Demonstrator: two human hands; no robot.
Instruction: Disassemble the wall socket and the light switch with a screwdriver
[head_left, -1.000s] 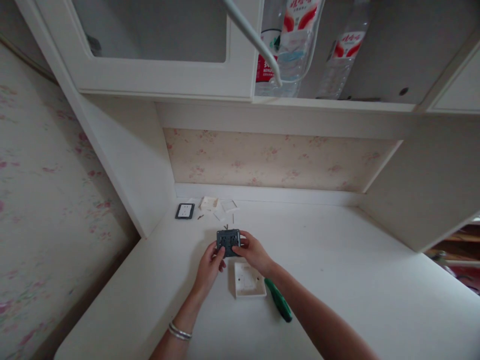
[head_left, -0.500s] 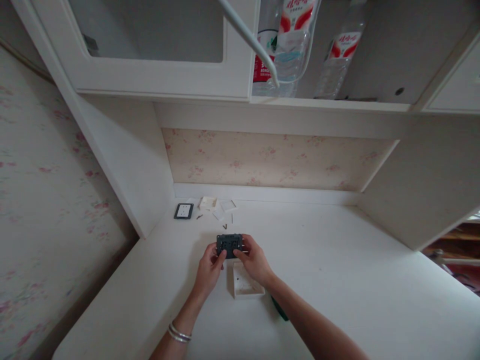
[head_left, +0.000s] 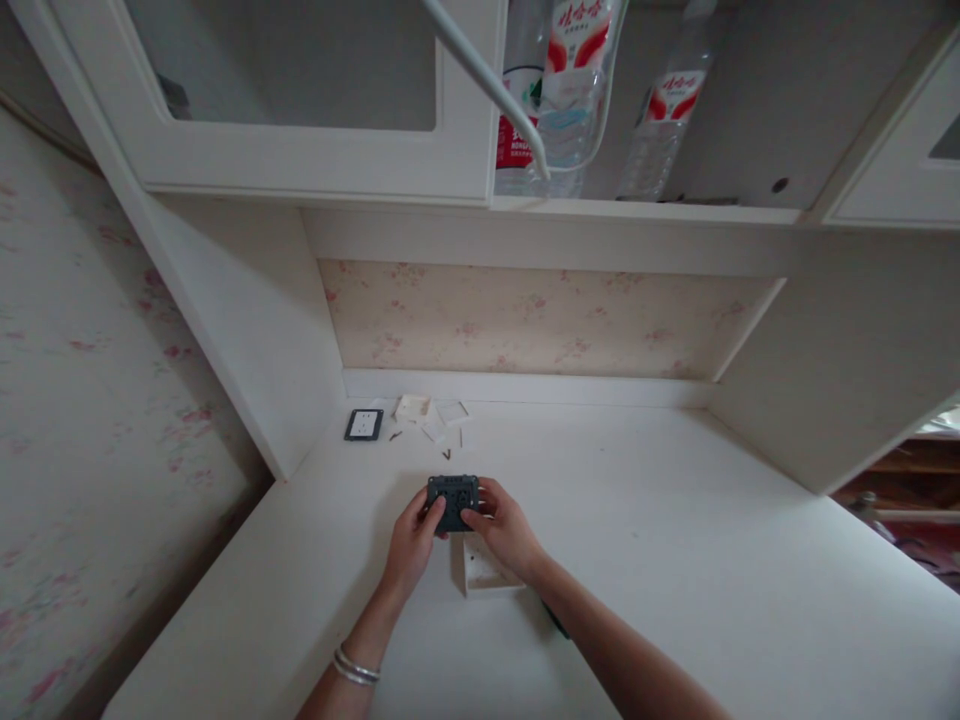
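A dark grey wall socket module (head_left: pixel 453 514), its back side facing me, is held up between both hands above the white desk. My left hand (head_left: pixel 412 535) grips its left edge, thumb on the face and fingers behind. On the right edge, my right hand (head_left: pixel 508 528) holds it in the same way, thumb pressed on the lower face. Just below lies an open white mounting box (head_left: pixel 487 578), partly covered by the module and my right hand. A dark green object (head_left: pixel 556 620) shows beside my right forearm, which hides most of it.
At the back left lie another socket (head_left: pixel 364 425) with a white face, white plastic pieces (head_left: pixel 413 408), clear covers (head_left: pixel 452 412) and small screws (head_left: pixel 447 455). Overhead, a shelf holds plastic bottles (head_left: pixel 574 90), and a white cable (head_left: pixel 487 80) hangs before it.
The module has tilted so more of its back face shows, and it covers more of the white box. Both hands keep their grip; the view has shifted slightly.
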